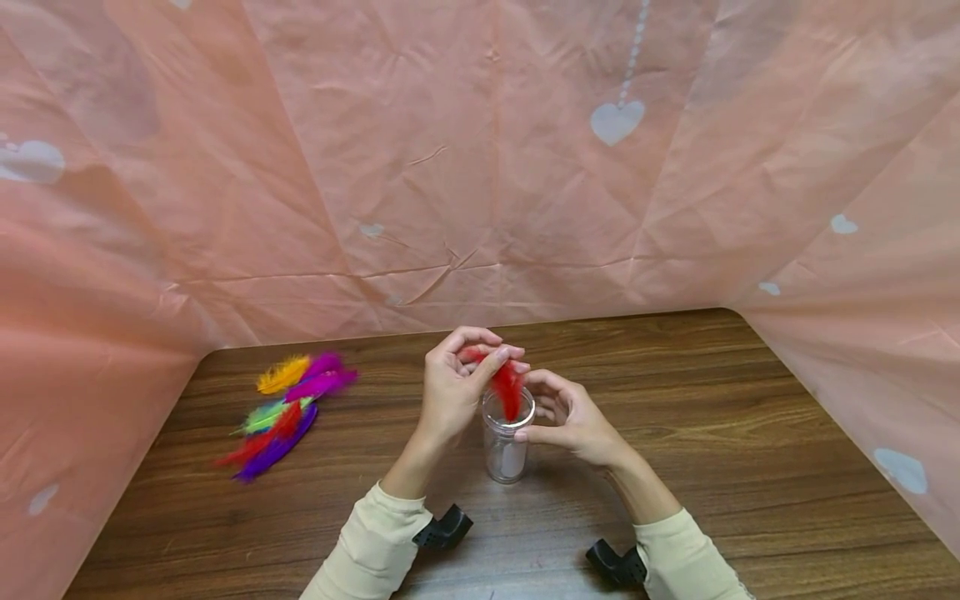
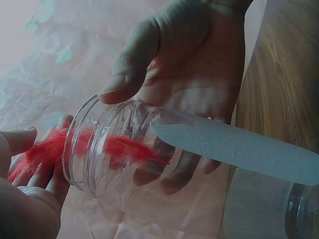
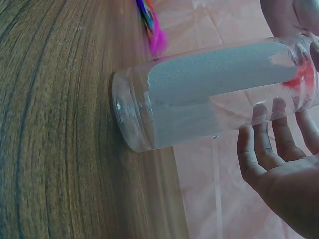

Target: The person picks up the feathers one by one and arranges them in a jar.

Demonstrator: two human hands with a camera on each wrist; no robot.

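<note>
A clear jar (image 1: 506, 457) with a pale label patch stands upright on the wooden table, its mouth uncovered. My left hand (image 1: 453, 390) pinches a red feather (image 1: 508, 392) between thumb and fingers above the rim. In the left wrist view the lower end of the feather (image 2: 130, 148) is inside the jar's neck, while its upper part lies along the left fingers. Around the upper jar, my right hand (image 1: 576, 423) has its thumb on one side and its fingers on the other. The right wrist view shows the jar's base (image 3: 130, 112) on the tabletop.
Left of the jar lies a loose group of feathers: an orange feather (image 1: 283, 374), a magenta feather (image 1: 324, 377), a green feather (image 1: 270, 417), another red feather (image 1: 262, 439) and a purple feather (image 1: 277, 446). A pink sheet (image 1: 487, 167) with hearts hangs behind and beside the table (image 1: 675, 375).
</note>
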